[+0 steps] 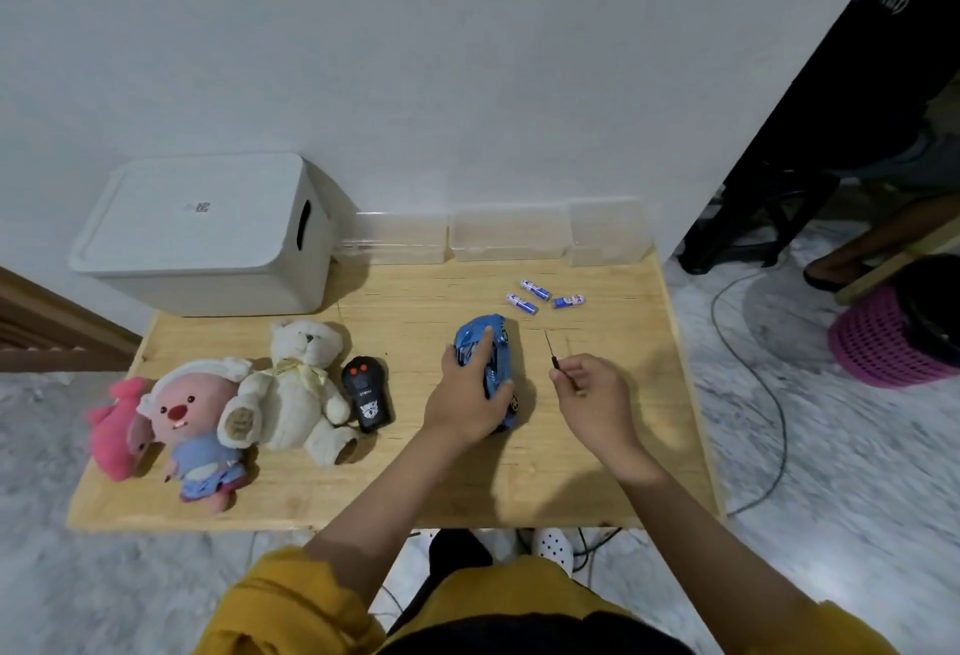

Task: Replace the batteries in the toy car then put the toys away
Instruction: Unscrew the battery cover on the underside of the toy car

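The left hand (464,402) grips the blue toy car (491,360) on the wooden table (597,488). Right of the car, the right hand (592,389) pinches a small screwdriver (551,350); three batteries (535,290) lie beyond the car.

A plain white wall (467,56) rises behind a light wooden table (597,472). The floor (857,446) is grey-white marble-patterned tile, with a dark cable (769,394) curving across it at right. A pink basket (883,342) stands there beside dark furniture (831,108).
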The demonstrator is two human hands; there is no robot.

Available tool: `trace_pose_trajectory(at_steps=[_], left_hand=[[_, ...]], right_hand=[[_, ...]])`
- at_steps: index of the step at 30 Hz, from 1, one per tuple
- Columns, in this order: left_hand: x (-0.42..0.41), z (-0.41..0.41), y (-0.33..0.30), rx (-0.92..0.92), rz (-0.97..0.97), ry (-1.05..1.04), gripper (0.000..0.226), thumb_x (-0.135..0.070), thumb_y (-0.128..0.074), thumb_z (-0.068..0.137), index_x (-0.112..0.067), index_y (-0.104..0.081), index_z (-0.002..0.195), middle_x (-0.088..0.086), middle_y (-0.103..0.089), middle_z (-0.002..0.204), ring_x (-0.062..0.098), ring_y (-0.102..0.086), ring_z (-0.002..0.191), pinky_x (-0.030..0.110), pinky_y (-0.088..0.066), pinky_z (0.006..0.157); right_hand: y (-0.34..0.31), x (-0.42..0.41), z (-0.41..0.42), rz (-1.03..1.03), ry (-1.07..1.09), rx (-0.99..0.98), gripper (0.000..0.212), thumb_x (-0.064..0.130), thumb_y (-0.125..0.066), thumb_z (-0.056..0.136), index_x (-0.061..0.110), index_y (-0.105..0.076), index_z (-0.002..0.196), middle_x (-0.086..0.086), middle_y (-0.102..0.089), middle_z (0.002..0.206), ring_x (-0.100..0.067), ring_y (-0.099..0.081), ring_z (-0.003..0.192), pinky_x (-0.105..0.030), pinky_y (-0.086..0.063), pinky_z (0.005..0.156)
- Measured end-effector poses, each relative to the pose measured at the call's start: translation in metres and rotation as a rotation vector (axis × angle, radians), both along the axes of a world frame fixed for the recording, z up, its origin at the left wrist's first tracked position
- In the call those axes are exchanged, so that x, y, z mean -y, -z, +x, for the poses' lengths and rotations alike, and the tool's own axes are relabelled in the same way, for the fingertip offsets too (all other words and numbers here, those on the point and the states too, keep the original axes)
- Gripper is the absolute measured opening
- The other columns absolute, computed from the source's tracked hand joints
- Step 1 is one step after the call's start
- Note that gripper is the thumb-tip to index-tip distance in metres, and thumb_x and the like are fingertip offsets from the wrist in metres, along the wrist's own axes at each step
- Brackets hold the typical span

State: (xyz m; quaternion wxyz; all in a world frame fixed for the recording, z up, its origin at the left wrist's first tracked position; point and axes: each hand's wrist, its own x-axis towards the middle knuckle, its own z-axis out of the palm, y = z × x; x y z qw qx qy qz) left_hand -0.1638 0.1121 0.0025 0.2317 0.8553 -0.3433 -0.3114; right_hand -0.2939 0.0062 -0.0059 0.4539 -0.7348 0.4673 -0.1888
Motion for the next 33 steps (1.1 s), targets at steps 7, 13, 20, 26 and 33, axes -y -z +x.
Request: trace_pose_trajectory(at_steps=[7,13,20,26,33], left_hand=[[-0.006,0.004,-0.01,-0.249,-0.328,-0.141,0.072,-0.032,-0.053,0.093,-0.041,-0.01,0.149,0.005,-0.043,0.132,-0.002,-0.042,0.117,0.008,-0.034,0.095],[-0.005,0.008,-0.019,-0.366,-0.411,-0.172,0.069,-0.041,-0.048,0.092,-0.051,-0.006,0.146,-0.006,-0.04,0.133,0.007,-0.04,0.126,0.043,-0.037,0.109],[-0.005,0.017,-0.026,-0.459,-0.493,-0.141,0.065,-0.014,-0.039,0.101,-0.038,-0.004,0.149,-0.041,-0.036,0.114,-0.02,-0.046,0.103,0.033,-0.041,0.104],[-0.001,0.016,-0.03,-0.539,-0.527,-0.165,0.063,-0.001,-0.033,0.101,-0.032,-0.003,0.148,-0.034,-0.037,0.119,-0.027,-0.049,0.097,0.01,-0.044,0.084],[-0.001,0.021,-0.034,-0.523,-0.491,-0.163,0.067,0.002,-0.032,0.099,-0.044,-0.013,0.143,-0.023,-0.03,0.142,-0.009,-0.037,0.127,0.012,-0.03,0.105]], right_hand=[[-0.003,-0.006,0.028,0.428,-0.051,0.046,0.01,0.026,-0.054,0.094,0.019,-0.059,0.089,-0.008,-0.067,0.101,-0.023,-0.063,0.094,-0.039,-0.049,0.083],[-0.014,-0.004,0.046,0.684,0.034,0.156,0.013,0.023,-0.047,0.098,0.019,-0.059,0.096,-0.009,-0.068,0.102,-0.026,-0.063,0.094,-0.041,-0.046,0.082],[-0.03,0.003,0.059,0.791,0.075,0.277,0.013,0.017,-0.042,0.1,0.017,-0.054,0.095,-0.01,-0.067,0.096,-0.024,-0.062,0.088,-0.037,-0.043,0.08],[-0.033,0.001,0.069,0.798,0.056,0.272,0.013,0.015,-0.043,0.099,0.013,-0.056,0.101,-0.012,-0.068,0.102,-0.029,-0.065,0.098,-0.048,-0.047,0.098],[-0.04,0.004,0.068,0.714,0.059,0.23,0.01,0.025,-0.046,0.098,0.022,-0.055,0.094,-0.004,-0.068,0.105,-0.023,-0.065,0.098,-0.042,-0.046,0.088]])
